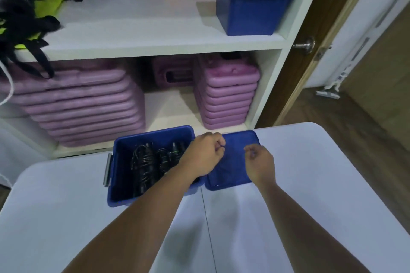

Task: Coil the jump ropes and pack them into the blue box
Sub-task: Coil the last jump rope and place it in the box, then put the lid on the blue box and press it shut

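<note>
**Ropes boxed, both hands over the lid**

Packed inside the open blue box (153,137): black coiled jump ropes (145,162), bunched on its floor. Just beside it on the right, flat on the white counter (66,206): the blue lid (233,170). Both at the counter's far edge, close against a white shelf unit (142,44); wide bare surface nearer the body. Over the lid, apart: left hand (203,154), fingers curled, pinching a thin dark strand (221,145); right hand (260,162), fingers curled toward the thumb, hold impossible to tell.

Coiled black jump ropes (145,162) lie bundled inside the open blue box (118,175), its lid (237,138) flat just beside it.
</note>
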